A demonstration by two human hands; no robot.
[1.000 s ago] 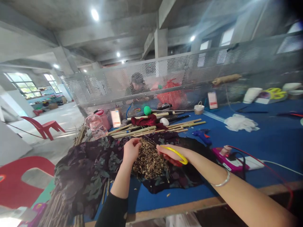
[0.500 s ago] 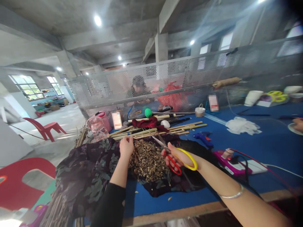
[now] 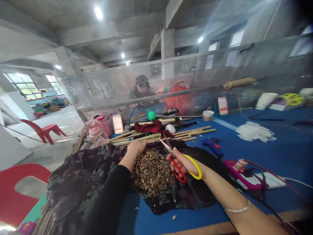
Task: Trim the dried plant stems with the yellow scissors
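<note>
My right hand (image 3: pixel 179 163) grips a pair of scissors (image 3: pixel 168 148) with one red and one yellow handle loop. The blades are spread and point up and left, over the far edge of a heap of dry brown chopped plant bits (image 3: pixel 153 173). That heap lies on dark patterned cloth (image 3: pixel 97 173) bunched on the blue table. At the heap's far left edge is my left hand (image 3: pixel 136 148), its fingers drawn together close to the bamboo sticks (image 3: pixel 124 142). What its fingertips hold, if anything, is too small to make out.
Beyond the sticks are dark red cloth (image 3: pixel 149 127), a green ball (image 3: pixel 152 116) and a pink jug (image 3: pixel 104 124). To the right are a blue glue gun (image 3: pixel 212 147), a magenta power strip (image 3: pixel 246 178) with cords, and white fabric (image 3: pixel 255 131). A person (image 3: pixel 141 89) sits behind a perforated metal screen.
My left hand has moved from above the heap's left side forward and right, towards the sticks. The scissors stay nearly in place, with their blades spread a little wider. The view has shifted slightly.
</note>
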